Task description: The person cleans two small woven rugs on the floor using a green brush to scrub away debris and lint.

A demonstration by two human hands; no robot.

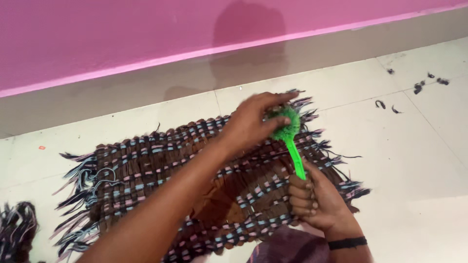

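Where the pale tiled floor (414, 160) meets the pink wall (97, 34), a woven brown mat (146, 170) with blue and pink strands lies flat, fringes splayed at its ends. Over its far right part stands a green brush (291, 134), long axis near upright, bristle head away from the person. The right hand (314, 199) is clenched round the handle to steady it, while the left hand (253, 122) pinches the bristles, seemingly plucking at them. Dark thread scraps (419, 87) dot the floor.

Pale tiled floor (419, 160) beneath a pink wall (122, 34) with lighter pink baseboard stripe (195, 52). Dark yarn scraps (419, 87) scattered at upper right. Loose bundle of dark and pale threads (17, 229) at lower left edge.
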